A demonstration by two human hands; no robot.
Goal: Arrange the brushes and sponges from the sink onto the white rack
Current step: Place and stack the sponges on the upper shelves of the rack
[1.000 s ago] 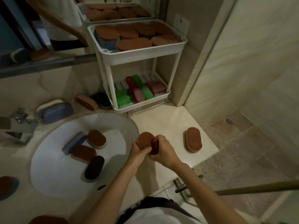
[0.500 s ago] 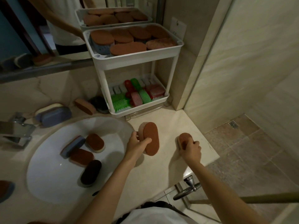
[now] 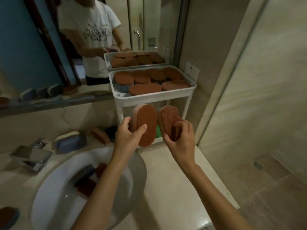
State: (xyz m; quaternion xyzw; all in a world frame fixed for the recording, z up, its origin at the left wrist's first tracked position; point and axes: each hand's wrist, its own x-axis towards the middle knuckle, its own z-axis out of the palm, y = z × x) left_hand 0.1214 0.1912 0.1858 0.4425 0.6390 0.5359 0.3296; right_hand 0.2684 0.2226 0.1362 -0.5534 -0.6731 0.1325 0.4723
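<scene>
My left hand (image 3: 128, 136) grips an oval brown sponge (image 3: 147, 123) held upright. My right hand (image 3: 181, 140) grips a second brown sponge (image 3: 169, 118), also on end. Both sponges hang in front of the white rack (image 3: 154, 97), just below its top tray. That tray holds several brown sponges (image 3: 145, 88) laid flat over blue ones. The rack's lower shelf is mostly hidden behind my hands; a bit of green shows there. In the white sink (image 3: 54, 193) lie a few blurred sponges, blue and brown (image 3: 86, 180).
A blue and cream sponge (image 3: 69, 141), a brown sponge (image 3: 100, 135) and a dark one lie on the counter behind the sink. A chrome tap (image 3: 31, 155) is at the left. A mirror rises behind the rack, a tiled wall at the right.
My right hand has picked the brown sponge up off the counter. Both hands have risen with their sponges to the front of the rack, and my view has tilted up.
</scene>
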